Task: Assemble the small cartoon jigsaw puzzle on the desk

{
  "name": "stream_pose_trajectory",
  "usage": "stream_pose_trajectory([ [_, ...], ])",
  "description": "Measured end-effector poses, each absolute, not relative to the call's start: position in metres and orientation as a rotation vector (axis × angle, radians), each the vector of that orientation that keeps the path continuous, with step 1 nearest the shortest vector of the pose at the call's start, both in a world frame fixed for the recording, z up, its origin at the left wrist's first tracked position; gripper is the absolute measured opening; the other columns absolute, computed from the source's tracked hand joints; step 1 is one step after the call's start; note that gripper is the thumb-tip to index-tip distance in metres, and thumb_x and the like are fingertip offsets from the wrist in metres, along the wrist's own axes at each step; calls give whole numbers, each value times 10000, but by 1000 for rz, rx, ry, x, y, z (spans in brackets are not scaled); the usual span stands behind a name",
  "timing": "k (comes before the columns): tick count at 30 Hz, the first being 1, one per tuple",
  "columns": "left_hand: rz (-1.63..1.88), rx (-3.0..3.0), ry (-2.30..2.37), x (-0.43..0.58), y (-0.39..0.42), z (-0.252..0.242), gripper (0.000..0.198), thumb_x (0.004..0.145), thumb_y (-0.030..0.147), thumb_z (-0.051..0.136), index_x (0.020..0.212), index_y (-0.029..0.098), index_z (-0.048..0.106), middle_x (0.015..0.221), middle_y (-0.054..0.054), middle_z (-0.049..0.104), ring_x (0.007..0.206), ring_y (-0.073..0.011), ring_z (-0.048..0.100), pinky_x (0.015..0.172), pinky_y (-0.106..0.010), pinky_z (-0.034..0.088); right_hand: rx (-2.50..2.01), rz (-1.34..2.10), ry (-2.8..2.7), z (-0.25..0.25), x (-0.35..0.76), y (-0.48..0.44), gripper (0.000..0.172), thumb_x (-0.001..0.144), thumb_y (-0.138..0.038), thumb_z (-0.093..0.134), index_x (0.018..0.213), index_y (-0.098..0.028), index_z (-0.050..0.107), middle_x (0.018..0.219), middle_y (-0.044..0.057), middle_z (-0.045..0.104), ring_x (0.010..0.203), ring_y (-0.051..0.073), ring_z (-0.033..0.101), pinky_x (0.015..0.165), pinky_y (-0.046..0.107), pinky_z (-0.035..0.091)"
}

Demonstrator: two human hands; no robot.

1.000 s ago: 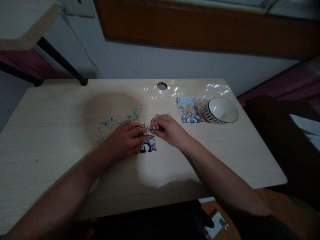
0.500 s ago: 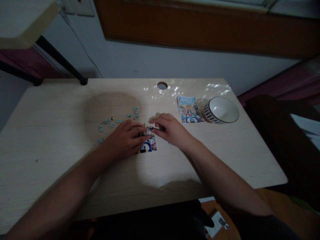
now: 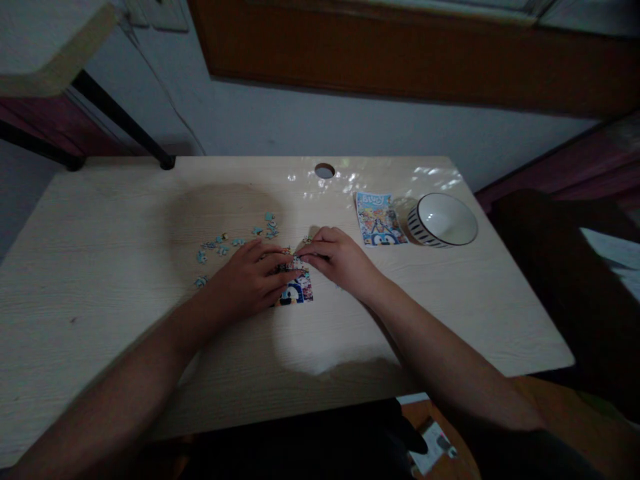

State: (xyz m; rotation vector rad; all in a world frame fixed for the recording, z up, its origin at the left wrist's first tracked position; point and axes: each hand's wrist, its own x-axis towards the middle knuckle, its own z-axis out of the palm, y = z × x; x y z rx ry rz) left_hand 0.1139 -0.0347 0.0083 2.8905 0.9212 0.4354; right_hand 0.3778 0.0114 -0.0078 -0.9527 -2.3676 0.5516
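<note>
Head view: the partly joined puzzle (image 3: 301, 291) lies on the near middle of the table (image 3: 350, 340), right of most loose pieces (image 3: 201, 257). Good work at its far edge likely calls for light, steady pressure from the left hand (image 3: 253, 275) and tabs squared up before pressing straight down. That hand lies over the puzzle, fingers loosely spread; the right hand (image 3: 345, 260) brings thumb and forefinger close at the far edge, though I cannot tell whether they pinch a piece.
</note>
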Motion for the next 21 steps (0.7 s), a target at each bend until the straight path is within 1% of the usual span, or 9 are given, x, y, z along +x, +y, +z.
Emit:
stream_pose_trajectory([
  [5, 470, 2890, 925, 115, -34, 10, 338, 1031, 296, 629, 1362, 306, 695, 1399, -69, 672, 1343, -303, 531, 1182, -558, 392, -1014, 515, -2285, 0, 381, 13, 216, 1030, -214, 605, 1159, -214, 779, 987, 92, 693, 959, 238, 628, 855, 380, 489],
  [10, 462, 2885, 922, 116, -34, 13, 339, 1036, 281, 619, 1367, 303, 691, 1455, -56, 652, 1349, -294, 537, 1201, -558, 378, -1091, 509, -2267, 4, 385, 16, 215, 1024, -207, 592, 1136, -241, 773, 975, 79, 687, 943, 239, 623, 857, 381, 488],
  [13, 443, 2885, 914, 117, -35, 14, 351, 1047, 270, 600, 1390, 285, 672, 1472, -44, 649, 1349, -290, 544, 1215, -563, 357, -1090, 502, -2255, 4, 387, 17, 216, 1021, -203, 587, 1133, -227, 770, 973, 82, 693, 947, 240, 626, 865, 385, 489],
  [17, 442, 2867, 937, 118, -36, 13, 345, 1040, 255, 605, 1376, 285, 681, 1439, -50, 675, 1343, -288, 560, 1223, -586, 331, -1120, 512, -2199, 11, 390, 18, 232, 1008, -177, 572, 1119, -224, 770, 958, 81, 703, 928, 236, 629, 854, 388, 492],
  [21, 449, 2858, 960, 119, -37, 15, 348, 1036, 243, 602, 1372, 278, 686, 1411, -55, 695, 1316, -281, 589, 1228, -584, 325, -1170, 492, -2182, 19, 399, 22, 219, 993, -178, 579, 1071, -211, 780, 923, 82, 704, 887, 234, 634, 832, 394, 490],
])
